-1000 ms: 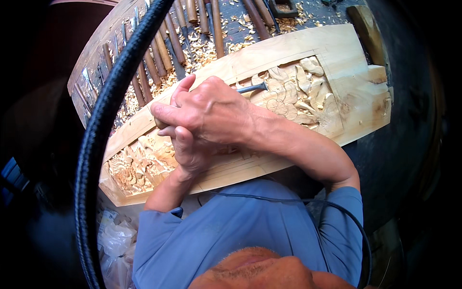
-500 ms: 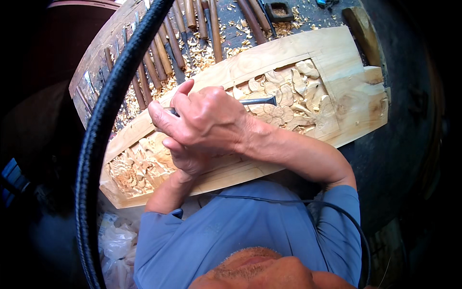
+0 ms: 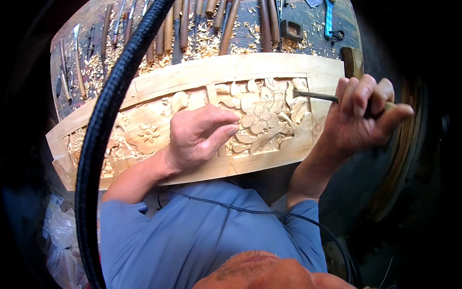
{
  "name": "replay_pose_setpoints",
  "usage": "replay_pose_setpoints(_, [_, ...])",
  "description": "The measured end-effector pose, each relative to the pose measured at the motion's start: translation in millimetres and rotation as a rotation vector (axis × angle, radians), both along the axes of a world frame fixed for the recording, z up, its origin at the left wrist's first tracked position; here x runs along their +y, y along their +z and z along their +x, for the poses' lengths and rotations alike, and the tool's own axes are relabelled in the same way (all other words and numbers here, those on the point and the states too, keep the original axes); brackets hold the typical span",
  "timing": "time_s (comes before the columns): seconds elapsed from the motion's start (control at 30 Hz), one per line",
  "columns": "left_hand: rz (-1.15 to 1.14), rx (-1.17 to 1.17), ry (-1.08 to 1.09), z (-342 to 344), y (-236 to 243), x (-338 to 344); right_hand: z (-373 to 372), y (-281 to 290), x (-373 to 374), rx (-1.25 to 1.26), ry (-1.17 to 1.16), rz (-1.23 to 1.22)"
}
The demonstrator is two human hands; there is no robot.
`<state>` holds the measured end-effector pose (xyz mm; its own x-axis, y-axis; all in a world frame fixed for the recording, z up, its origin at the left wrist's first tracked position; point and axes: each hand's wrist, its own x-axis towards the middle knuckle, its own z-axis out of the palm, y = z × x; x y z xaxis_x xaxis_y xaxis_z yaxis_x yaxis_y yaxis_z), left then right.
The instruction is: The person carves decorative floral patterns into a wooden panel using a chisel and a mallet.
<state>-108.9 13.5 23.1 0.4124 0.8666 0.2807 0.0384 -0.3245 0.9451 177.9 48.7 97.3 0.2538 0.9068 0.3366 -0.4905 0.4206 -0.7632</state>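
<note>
A long pale wooden panel (image 3: 192, 69) lies across in front of me, carved in relief with flowers and leaves. My right hand (image 3: 358, 113), beyond the panel's right end, has its fingers wrapped round a carving chisel (image 3: 315, 96). The blade points left, its tip at a carved leaf near the recess's right edge; most of the handle is hidden in the fingers. My left hand (image 3: 202, 137) is over the middle of the panel, left of a carved flower (image 3: 260, 112). Its fingers are curled close to the thumb, with nothing visible between them.
Several wooden-handled tools (image 3: 266, 26) lie among wood shavings (image 3: 210, 42) on the dark bench behind the panel. Farther right are a small dark square block (image 3: 291, 30), a blue-handled brush (image 3: 329, 19) and a wooden block (image 3: 352, 62). A black braided cable (image 3: 103, 120) crosses the left foreground.
The hands, close together before, are now apart. My right hand has swung right with the chisel, whose blade now points left instead of right. The view has shifted, showing more of the bench.
</note>
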Motion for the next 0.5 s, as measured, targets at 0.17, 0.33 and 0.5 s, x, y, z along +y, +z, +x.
replay_pose_setpoints(0.17, [0.003, 0.069, -0.012, -1, 3, 3, 20, -24, 5, 0.092, 0.231, 0.018])
replay_pose_setpoints(0.33, [-0.039, 0.072, -0.042, -2, 2, 3, 12, -21, -4, 0.188, 0.203, -0.147])
replay_pose_setpoints(0.5, [0.020, 0.114, -0.009, 0, 1, 2, 6, -19, -6, 0.067, 0.090, -0.141])
